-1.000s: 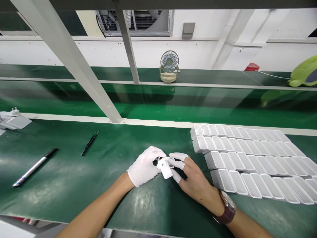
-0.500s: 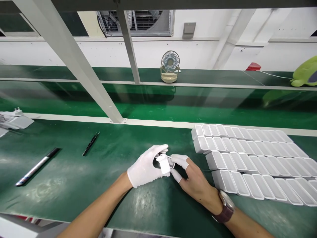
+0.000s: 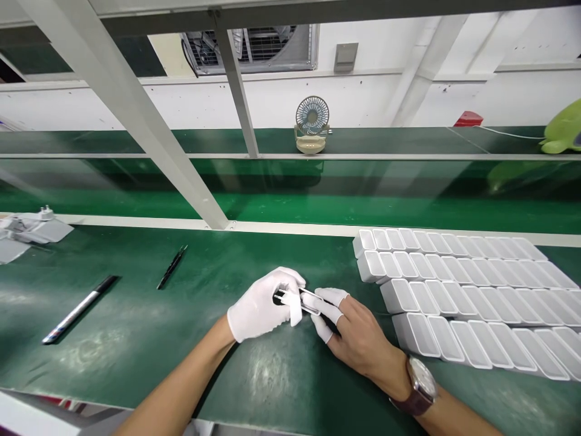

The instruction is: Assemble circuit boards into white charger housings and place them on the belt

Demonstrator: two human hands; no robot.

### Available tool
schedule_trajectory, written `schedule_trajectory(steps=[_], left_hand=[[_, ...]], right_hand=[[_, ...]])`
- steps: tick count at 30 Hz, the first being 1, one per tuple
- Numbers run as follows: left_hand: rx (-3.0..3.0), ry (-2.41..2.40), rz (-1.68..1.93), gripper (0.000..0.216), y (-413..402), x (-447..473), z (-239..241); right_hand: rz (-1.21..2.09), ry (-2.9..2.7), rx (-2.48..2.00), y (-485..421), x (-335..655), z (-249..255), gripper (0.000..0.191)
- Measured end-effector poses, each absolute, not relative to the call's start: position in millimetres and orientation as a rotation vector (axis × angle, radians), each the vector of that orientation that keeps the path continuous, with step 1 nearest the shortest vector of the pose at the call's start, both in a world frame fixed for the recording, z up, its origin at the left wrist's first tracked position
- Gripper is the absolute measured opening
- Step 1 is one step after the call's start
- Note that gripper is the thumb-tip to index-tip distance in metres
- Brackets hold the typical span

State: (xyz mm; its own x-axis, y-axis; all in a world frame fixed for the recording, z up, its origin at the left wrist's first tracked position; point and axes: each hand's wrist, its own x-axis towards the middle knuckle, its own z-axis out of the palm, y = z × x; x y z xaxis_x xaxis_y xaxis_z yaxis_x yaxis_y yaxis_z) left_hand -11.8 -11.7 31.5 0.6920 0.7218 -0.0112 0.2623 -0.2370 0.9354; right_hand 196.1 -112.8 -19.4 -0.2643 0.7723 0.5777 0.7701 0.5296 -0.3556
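Observation:
My left hand [image 3: 258,306], in a white glove, grips a small white plastic part [image 3: 295,310] just above the green bench mat [image 3: 136,339]. My right hand [image 3: 351,330], bare with white finger cots on three fingers and a brown wristwatch, holds thin metal tweezers [image 3: 299,301] whose tips reach the part between my two hands. To the right lie rows of several white plastic cases [image 3: 454,297] lined up on the mat, close to my right wrist.
A black marker pen [image 3: 79,309] and a slim black tool [image 3: 171,266] lie on the mat to the left. White parts [image 3: 27,227] sit at the far left edge. A slanted grey frame post [image 3: 136,115] rises ahead. A small desk fan [image 3: 312,124] stands on the rear shelf.
The white part has turned from flat-face-up to edge-on in my left hand, and my gloved fingers have closed over it. The tweezers now lie across the part.

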Motion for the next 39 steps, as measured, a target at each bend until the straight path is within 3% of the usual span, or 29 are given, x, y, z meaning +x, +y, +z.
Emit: schedule_trajectory(steps=[17, 19, 23, 25, 31, 39], left_hand=[[1.870, 0.790, 0.580, 0.026, -16.3, -6.8, 20.7], [1.894, 0.799, 0.612, 0.040, -16.9, -5.5, 20.6], [2.099, 0.679, 0.731, 0.106, -20.9, -3.9, 24.5], [2.254, 0.561, 0.802, 0.120, -23.6, -3.0, 26.6], [2.399, 0.570, 0.899, 0.082, -28.5, -0.6, 27.4], [2.398, 0.571, 0.920, 0.081, -27.9, -3.1, 21.4]], right_hand=[[0.187, -2.029, -1.271, -109.9, 191.9, -20.6, 0.045], [0.398, -1.853, -1.280, -108.7, 190.4, -19.6, 0.039], [1.202, -1.082, -1.152, -106.2, 181.5, -9.4, 0.031], [1.515, -0.731, -1.002, -105.8, 176.0, -3.2, 0.032], [1.767, -0.427, -0.796, -109.3, 166.6, 0.9, 0.033], [1.769, -0.443, -0.804, -109.9, 163.8, -2.4, 0.032]])
